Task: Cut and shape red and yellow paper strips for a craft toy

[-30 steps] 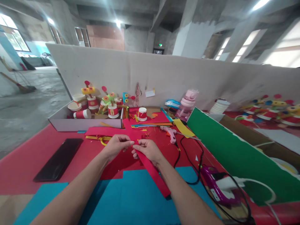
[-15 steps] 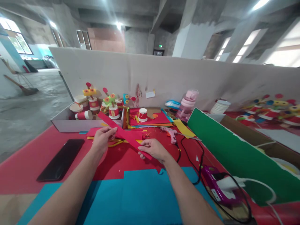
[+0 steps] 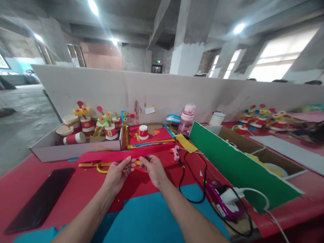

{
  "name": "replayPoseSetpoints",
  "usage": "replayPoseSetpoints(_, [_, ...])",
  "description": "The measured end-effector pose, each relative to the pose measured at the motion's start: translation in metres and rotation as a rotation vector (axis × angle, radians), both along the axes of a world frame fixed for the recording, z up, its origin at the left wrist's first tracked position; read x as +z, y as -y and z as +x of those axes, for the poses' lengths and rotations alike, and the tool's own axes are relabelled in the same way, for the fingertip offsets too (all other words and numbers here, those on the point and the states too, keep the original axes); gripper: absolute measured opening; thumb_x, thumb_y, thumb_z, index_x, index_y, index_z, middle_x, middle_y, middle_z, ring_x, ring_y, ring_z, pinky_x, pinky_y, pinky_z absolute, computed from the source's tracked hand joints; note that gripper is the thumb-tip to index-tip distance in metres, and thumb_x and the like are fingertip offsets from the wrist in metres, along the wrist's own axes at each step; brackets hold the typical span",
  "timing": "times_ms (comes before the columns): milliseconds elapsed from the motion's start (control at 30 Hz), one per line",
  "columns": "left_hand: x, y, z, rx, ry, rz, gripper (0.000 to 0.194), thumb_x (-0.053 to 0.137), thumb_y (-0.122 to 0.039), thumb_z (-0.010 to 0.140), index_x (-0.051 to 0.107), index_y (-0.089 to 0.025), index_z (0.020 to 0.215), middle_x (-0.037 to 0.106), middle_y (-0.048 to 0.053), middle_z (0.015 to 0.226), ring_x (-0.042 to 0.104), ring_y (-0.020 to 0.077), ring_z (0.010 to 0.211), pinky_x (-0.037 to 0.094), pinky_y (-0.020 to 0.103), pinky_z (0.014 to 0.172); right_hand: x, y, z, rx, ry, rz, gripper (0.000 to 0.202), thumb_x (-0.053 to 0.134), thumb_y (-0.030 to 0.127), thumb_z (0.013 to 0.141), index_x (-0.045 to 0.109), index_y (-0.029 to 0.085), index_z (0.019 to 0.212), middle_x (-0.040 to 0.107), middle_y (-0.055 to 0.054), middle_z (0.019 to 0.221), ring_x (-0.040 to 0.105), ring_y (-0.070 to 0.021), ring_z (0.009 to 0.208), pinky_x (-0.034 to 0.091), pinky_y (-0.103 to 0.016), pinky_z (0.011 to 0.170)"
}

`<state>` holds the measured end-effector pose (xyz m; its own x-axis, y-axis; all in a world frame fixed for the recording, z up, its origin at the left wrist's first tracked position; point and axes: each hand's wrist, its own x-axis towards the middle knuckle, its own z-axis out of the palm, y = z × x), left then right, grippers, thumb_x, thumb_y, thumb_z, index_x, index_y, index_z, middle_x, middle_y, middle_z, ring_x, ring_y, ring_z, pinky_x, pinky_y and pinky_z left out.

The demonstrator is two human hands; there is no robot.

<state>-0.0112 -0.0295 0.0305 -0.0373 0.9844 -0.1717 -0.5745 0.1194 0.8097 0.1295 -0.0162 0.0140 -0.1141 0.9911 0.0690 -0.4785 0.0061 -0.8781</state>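
Observation:
A long red paper strip (image 3: 159, 151) lies crosswise at my fingertips, its ends reaching past both hands. My left hand (image 3: 118, 174) is closed, thumb and fingers pinched at the strip's lower edge. Close beside it, my right hand (image 3: 155, 171) pinches the same edge, fingertips almost meeting the left ones. Red on red makes the strip's outline hard to follow. Behind my left hand are more red paper (image 3: 93, 156) and a curved yellow piece (image 3: 101, 168). Blue paper sheets (image 3: 149, 216) are spread beneath my forearms.
A black phone (image 3: 42, 199) lies left. Cup figures (image 3: 110, 131) stand in a white box (image 3: 76, 148). Behind my hands are a paper cup (image 3: 143, 132) and a pink glue gun (image 3: 175, 153). Right are a purple power strip (image 3: 225, 202), cables and a green-sided box (image 3: 235, 165).
My hands have come closer together and turned the strip from a diagonal to nearly level. The view has swung to the right.

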Motion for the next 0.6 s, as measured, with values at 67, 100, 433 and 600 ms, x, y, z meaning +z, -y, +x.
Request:
replayPoseSetpoints(67, [-0.006,0.001,0.003,-0.032,-0.014,-0.010,0.012,0.074,-0.014,0.070,0.071,-0.005,0.077,0.072,0.012,0.073,0.065,0.0124,0.059,0.053,0.018,0.051,-0.002,0.000,-0.001,-0.060,0.034,-0.031,0.028,0.078,0.039,0.065,0.067,0.013,0.065,0.061,0.000,0.057,0.053,-0.0088,0.053,0.043,-0.022,0.057])
replayPoseSetpoints(100, [-0.008,0.001,0.004,-0.044,-0.020,-0.012,0.015,0.076,-0.017,0.069,0.071,-0.006,0.077,0.072,0.012,0.073,0.065,0.0125,0.060,0.053,0.018,0.052,-0.003,-0.001,0.000,-0.085,0.043,-0.057,0.029,0.077,0.040,0.064,0.068,0.013,0.064,0.061,0.000,0.055,0.052,-0.0089,0.052,0.042,-0.022,0.055])
replayPoseSetpoints(433, [-0.017,0.008,0.018,-0.091,-0.146,0.037,0.030,0.079,-0.036,0.064,0.069,-0.009,0.067,0.066,0.005,0.063,0.055,0.0102,0.054,0.044,0.021,0.052,-0.005,0.007,-0.011,-0.057,-0.013,-0.112,0.030,0.080,0.041,0.059,0.066,0.014,0.055,0.059,0.000,0.049,0.053,-0.0112,0.046,0.045,-0.025,0.051])
replayPoseSetpoints(600, [-0.013,0.009,0.016,0.051,-0.229,0.032,0.030,0.081,-0.036,0.059,0.065,-0.011,0.057,0.061,0.003,0.053,0.052,0.0114,0.051,0.043,0.023,0.052,-0.004,0.004,-0.005,-0.089,0.036,-0.100,0.030,0.080,0.040,0.060,0.069,0.013,0.059,0.061,-0.001,0.051,0.053,-0.0100,0.048,0.044,-0.024,0.054])
